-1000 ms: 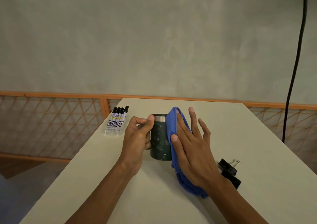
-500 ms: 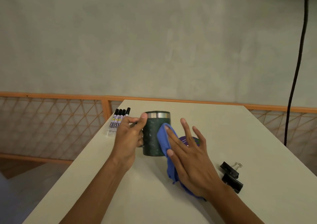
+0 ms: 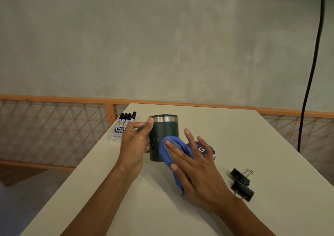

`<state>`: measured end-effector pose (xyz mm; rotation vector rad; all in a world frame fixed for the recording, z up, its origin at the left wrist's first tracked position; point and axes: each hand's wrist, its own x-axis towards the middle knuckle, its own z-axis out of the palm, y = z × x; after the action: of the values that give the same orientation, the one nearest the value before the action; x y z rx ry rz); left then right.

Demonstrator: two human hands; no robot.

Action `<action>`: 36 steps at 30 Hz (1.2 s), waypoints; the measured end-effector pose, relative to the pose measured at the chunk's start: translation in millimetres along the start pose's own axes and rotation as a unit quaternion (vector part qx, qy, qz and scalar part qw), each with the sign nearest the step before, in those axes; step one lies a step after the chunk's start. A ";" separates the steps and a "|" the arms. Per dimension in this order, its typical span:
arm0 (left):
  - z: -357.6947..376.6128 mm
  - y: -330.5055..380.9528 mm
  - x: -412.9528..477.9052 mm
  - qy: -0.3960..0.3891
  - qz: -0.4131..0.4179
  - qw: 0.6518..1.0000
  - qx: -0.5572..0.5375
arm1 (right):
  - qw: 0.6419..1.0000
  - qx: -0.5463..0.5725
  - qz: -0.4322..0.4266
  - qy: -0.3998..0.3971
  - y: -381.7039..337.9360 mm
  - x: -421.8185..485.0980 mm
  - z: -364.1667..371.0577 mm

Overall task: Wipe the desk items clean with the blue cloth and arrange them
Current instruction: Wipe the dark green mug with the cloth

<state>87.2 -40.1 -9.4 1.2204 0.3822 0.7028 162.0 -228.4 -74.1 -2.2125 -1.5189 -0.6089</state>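
A dark green mug (image 3: 164, 132) with a steel rim stands upright on the white desk (image 3: 235, 208). My left hand (image 3: 135, 145) grips its handle side, thumb up near the rim. My right hand (image 3: 197, 168) lies with straight, spread fingers on the blue cloth (image 3: 173, 156), pressing it against the lower right of the mug. A pack of several black markers (image 3: 123, 124) lies at the desk's left edge. Two black binder clips (image 3: 241, 183) lie to the right. A purple round item (image 3: 202, 149) shows partly behind my right fingers.
An orange lattice railing (image 3: 54, 123) runs behind and left of the desk. A black cable (image 3: 310, 73) hangs down the grey wall at the right. The desk's left edge drops off beside the markers.
My right hand and the cloth have slid down the mug's side from near the rim to its lower part. The purple item has come into view. The left hand keeps its grip.
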 end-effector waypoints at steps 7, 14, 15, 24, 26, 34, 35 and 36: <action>-6.8 3.7 7.0 0.014 -0.010 0.999 -0.027 | 0.999 0.017 -0.024 0.017 -3.8 -1.9 -4.2; -10.6 -6.3 13.5 0.016 -0.019 0.999 -0.035 | 0.999 0.006 0.009 0.044 -0.1 -1.5 -4.3; -10.9 -7.2 14.5 0.017 -0.017 0.999 -0.039 | 0.999 0.008 0.017 0.050 -0.4 -1.0 -4.3; -19.1 -5.2 22.2 0.028 -0.005 0.999 -0.044 | 0.972 0.180 0.068 0.135 3.7 -6.7 -6.3; -16.4 -8.0 21.5 0.017 -0.011 0.999 -0.047 | 0.937 0.239 0.147 0.209 0.5 -4.7 -5.6; 0.6 -20.6 9.2 -0.032 -0.031 0.996 -0.073 | 0.850 0.416 0.313 0.081 -9.3 4.4 -3.2; 1.6 -18.9 7.8 -0.034 -0.031 0.996 -0.078 | 0.850 0.417 0.318 0.058 -8.6 4.3 -1.7; 2.0 -18.2 7.4 -0.035 -0.032 0.995 -0.083 | 0.849 0.416 0.321 0.045 -7.6 4.8 -1.3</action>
<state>99.1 -39.7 -25.3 1.0690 0.2975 0.6224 156.2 -222.8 -69.8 -1.7565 -0.6712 0.1572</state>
